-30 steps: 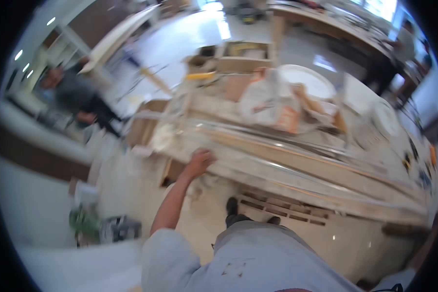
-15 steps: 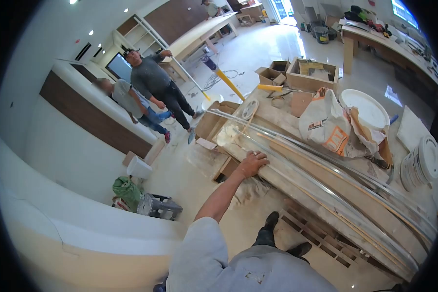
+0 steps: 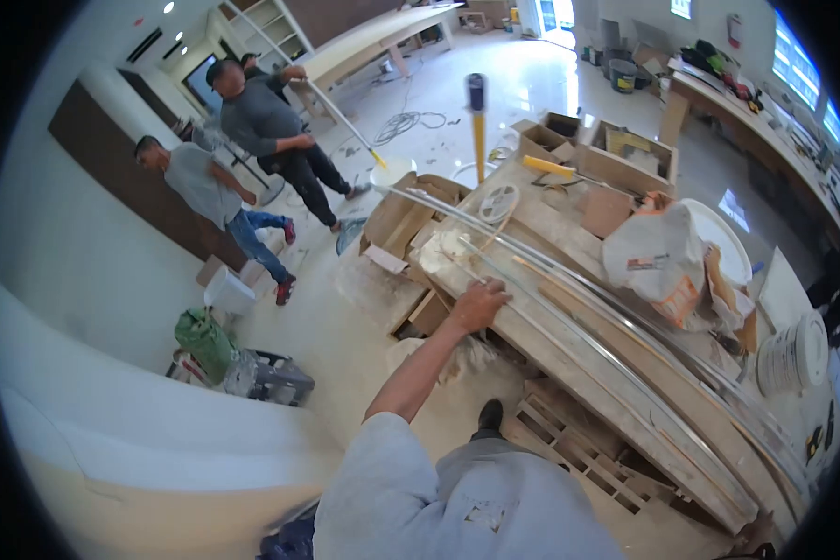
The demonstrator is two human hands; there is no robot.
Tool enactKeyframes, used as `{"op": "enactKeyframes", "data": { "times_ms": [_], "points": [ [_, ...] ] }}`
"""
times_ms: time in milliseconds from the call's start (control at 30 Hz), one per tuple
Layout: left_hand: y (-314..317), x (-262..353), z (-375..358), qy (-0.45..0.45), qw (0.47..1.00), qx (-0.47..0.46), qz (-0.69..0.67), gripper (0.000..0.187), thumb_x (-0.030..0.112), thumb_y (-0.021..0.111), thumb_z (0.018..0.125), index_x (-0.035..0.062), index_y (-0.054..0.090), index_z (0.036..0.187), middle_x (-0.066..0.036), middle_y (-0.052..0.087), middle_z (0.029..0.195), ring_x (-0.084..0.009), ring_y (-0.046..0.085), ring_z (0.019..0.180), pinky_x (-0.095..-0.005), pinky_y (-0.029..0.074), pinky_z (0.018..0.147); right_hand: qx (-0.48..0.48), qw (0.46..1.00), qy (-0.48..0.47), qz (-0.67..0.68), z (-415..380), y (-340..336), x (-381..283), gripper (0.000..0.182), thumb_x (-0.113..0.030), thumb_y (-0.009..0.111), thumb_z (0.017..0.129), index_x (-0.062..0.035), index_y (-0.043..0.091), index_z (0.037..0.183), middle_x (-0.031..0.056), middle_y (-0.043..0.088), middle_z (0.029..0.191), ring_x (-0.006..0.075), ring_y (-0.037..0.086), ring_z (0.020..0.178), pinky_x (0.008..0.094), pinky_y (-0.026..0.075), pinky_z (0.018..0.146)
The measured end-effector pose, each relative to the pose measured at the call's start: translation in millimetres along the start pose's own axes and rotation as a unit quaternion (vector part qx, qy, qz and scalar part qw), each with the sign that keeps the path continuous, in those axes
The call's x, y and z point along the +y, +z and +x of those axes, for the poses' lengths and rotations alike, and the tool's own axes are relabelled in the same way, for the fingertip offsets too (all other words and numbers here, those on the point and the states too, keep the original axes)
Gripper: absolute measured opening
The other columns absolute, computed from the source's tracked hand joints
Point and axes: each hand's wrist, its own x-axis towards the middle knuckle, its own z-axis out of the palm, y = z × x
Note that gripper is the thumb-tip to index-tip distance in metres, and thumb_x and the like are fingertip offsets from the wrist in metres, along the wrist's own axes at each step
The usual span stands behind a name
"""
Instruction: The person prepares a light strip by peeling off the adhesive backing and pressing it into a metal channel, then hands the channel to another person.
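Observation:
My left hand [image 3: 481, 305] is at the near edge of a long pale board [image 3: 555, 350], its fingers curled over that edge. Long metal strips [image 3: 579, 308] and thin wooden strips lie lengthwise along the board, just beyond my fingers. A roll of tape or cord [image 3: 497, 203] lies near the board's far left end. At the lower right rim, a brownish shape by the near end of the boards looks like part of my right hand [image 3: 752, 534]; its fingers are too dark and cut off to make out.
A bag [image 3: 649, 261], a white bucket [image 3: 793, 355] and wooden boxes [image 3: 630, 154] crowd the work surface. A slatted pallet [image 3: 569, 439] lies below. Two people stand at the left, one holding a pole [image 3: 345, 117]. A green sack [image 3: 205, 341] sits beside a grey step stool [image 3: 269, 376].
My view has shifted and turned slightly. The person in the light shirt has stepped forward, and another head shows behind the person with the pole. My left hand stays at the board's edge.

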Motion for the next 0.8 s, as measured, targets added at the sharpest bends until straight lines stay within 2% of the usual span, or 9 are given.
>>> {"op": "enactKeyframes", "data": {
  "times_ms": [67, 100, 133, 200, 233, 267, 433, 567, 800],
  "points": [
    [-4, 1, 1, 0.015, 0.999, 0.023, 0.031, 0.031, 0.01, 0.06, 0.082, 0.0139, 0.07, 0.111, -0.007, 0.061, 0.111, -0.0267, 0.058, 0.112, -0.0465, 0.04, 0.102, -0.005, 0.978, 0.026, -0.207, 17, 8, -24, 0.061, -0.009, 0.071, 0.077, -0.0081, 0.05, 0.134, 0.0218, 0.031, 0.156, 0.0414, 0.03, 0.145, 0.0573, 0.037, 0.111],
    [-2, 3, 1, 0.024, 0.999, 0.029, 0.029, 0.033, 0.011, 0.06, 0.082, 0.0139, 0.07, 0.113, -0.008, 0.061, 0.112, -0.0274, 0.058, 0.113, -0.0459, 0.04, 0.103, 0.077, 0.978, -0.006, -0.194, 46, 30, -28, 0.063, -0.01, 0.071, 0.08, -0.0074, 0.047, 0.139, 0.022, 0.026, 0.158, 0.0429, 0.03, 0.144, 0.0618, 0.034, 0.111],
    [5, 2, -1, 0.036, 0.998, 0.033, 0.026, 0.034, 0.011, 0.059, 0.081, 0.014, 0.07, 0.114, -0.009, 0.061, 0.114, -0.0281, 0.058, 0.114, -0.0453, 0.039, 0.104, 0.179, 0.978, -0.061, -0.082, -27, 8, -100, 0.054, -0.013, 0.065, 0.085, -0.002, 0.051, 0.136, 0.0235, 0.05, 0.142, 0.046, 0.039, 0.136, 0.0549, 0.032, 0.113],
    [19, -7, -7, 0.038, 0.998, 0.05, -0.002, 0.036, 0.012, 0.059, 0.082, 0.0134, 0.069, 0.116, -0.011, 0.061, 0.117, -0.0304, 0.057, 0.117, -0.0453, 0.04, 0.105, 0.269, 0.905, -0.311, 0.113, -43, 33, -187, 0.048, -0.012, 0.068, 0.086, -0.0014, 0.056, 0.131, 0.0196, 0.057, 0.136, 0.039, 0.049, 0.13, 0.0497, 0.039, 0.108],
    [28, -6, -13, 0.03, 0.999, 0.045, 0.005, 0.037, 0.012, 0.059, 0.082, 0.0131, 0.069, 0.118, -0.012, 0.061, 0.118, -0.0312, 0.056, 0.118, -0.0454, 0.041, 0.105, 0.178, 0.863, -0.378, 0.283, -147, -10, -274, 0.046, -0.005, 0.069, 0.083, -0.0006, 0.059, 0.128, 0.0195, 0.058, 0.135, 0.0388, 0.053, 0.126, 0.0471, 0.04, 0.108],
    [33, -9, -11, 0.028, 0.998, 0.048, 0.019, 0.039, 0.012, 0.058, 0.082, 0.0127, 0.068, 0.119, -0.013, 0.061, 0.119, -0.032, 0.056, 0.119, -0.0456, 0.041, 0.104, 0.157, 0.798, -0.496, 0.306, -189, -15, -334, 0.046, 0.0, 0.07, 0.08, -0.0007, 0.061, 0.125, 0.0204, 0.059, 0.131, 0.0394, 0.055, 0.123, 0.0464, 0.041, 0.107],
    [27, -7, -9, 0.015, 0.998, 0.051, 0.015, 0.042, 0.011, 0.06, 0.081, 0.0127, 0.064, 0.123, -0.011, 0.058, 0.121, -0.0314, 0.053, 0.123, -0.0476, 0.039, 0.106, 0.21, 0.687, -0.596, 0.36, -333, -16, -582, 0.039, -0.005, 0.071, 0.077, -0.0023, 0.066, 0.116, 0.0218, 0.062, 0.119, 0.0406, 0.054, 0.118, 0.0482, 0.04, 0.104],
    [17, 2, -5, -0.017, 0.998, 0.047, -0.033, 0.038, 0.011, 0.057, 0.083, 0.0112, 0.066, 0.12, -0.011, 0.057, 0.121, -0.0312, 0.053, 0.122, -0.0444, 0.037, 0.108, 0.285, 0.683, -0.612, 0.278, -341, -5, -653, 0.028, -0.004, 0.069, 0.076, -0.0067, 0.071, 0.104, 0.0152, 0.065, 0.1, 0.0359, 0.058, 0.101, 0.0478, 0.045, 0.089],
    [21, 7, -8, -0.037, 0.996, 0.062, -0.052, 0.043, 0.009, 0.059, 0.081, 0.0123, 0.064, 0.124, -0.01, 0.056, 0.12, -0.0303, 0.051, 0.12, -0.0477, 0.037, 0.108, 0.282, 0.667, -0.643, 0.248, -331, 20, -667, 0.023, -0.003, 0.065, 0.077, -0.0087, 0.072, 0.098, 0.0114, 0.064, 0.088, 0.0342, 0.059, 0.091, 0.0466, 0.046, 0.079]
  ]
}}
